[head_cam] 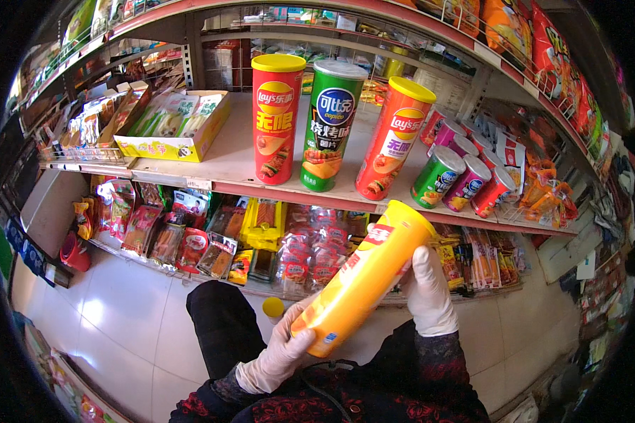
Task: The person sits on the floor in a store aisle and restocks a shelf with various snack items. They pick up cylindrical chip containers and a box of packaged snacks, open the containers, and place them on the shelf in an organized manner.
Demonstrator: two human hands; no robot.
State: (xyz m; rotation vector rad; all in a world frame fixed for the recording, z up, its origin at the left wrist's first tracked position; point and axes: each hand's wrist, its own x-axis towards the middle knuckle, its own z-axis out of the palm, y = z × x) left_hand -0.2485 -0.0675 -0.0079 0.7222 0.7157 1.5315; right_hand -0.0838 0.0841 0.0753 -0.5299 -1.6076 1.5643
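A yellow Lay's chip canister point(368, 280) is tilted in front of me, its yellow lid up and to the right. My left hand point(283, 343), in a white glove, grips its lower end. Around the upper end close the gloved fingers of my right hand point(428, 293). On the shelf beyond stand a tall red Lay's canister point(277, 121), a green Copico canister point(332, 127) with a pale lid, and a second red Lay's canister point(394, 140). To their right are several short Copico cans, among them a green can point(436, 177).
An open yellow carton point(164, 145) of packets sits left on the shelf. Bagged snacks point(201, 248) fill the lower shelf. Beside my knee a yellow-lidded container point(273, 307) is on the floor. A pink bucket point(75, 253) stands far left. Chip bags point(555, 58) hang over the upper right shelf.
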